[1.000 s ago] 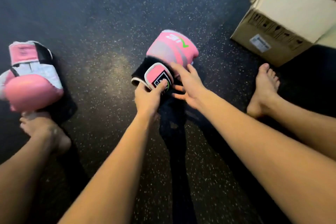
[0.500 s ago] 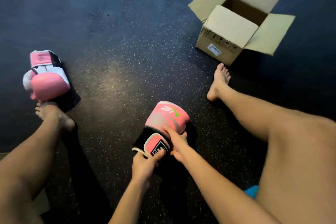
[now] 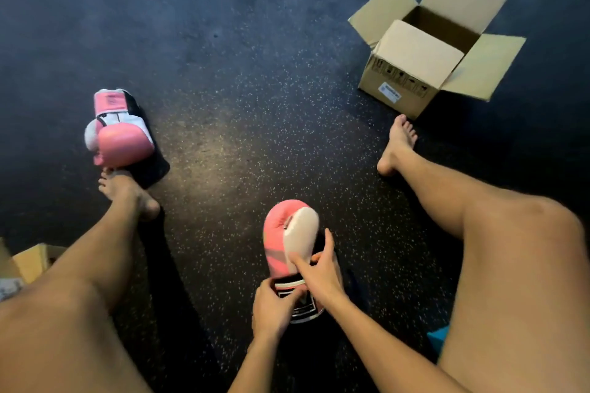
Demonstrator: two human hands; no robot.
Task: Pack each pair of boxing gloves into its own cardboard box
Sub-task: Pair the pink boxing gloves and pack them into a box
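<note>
At far left a corner of a second cardboard box (image 3: 30,262) has come into view. The pink glove by the left foot (image 3: 119,131) lies on the floor (image 3: 239,105) as before. The held glove (image 3: 289,239) has been turned since half a second ago, white thumb side now up. The left hand (image 3: 274,306) grips its black cuff; the right hand (image 3: 319,271) clasps the thumb side. The open box (image 3: 412,73) stands unmoved beyond the right foot (image 3: 397,145).

Dark speckled rubber floor (image 3: 242,80), dim light, brighter centre patch
</note>
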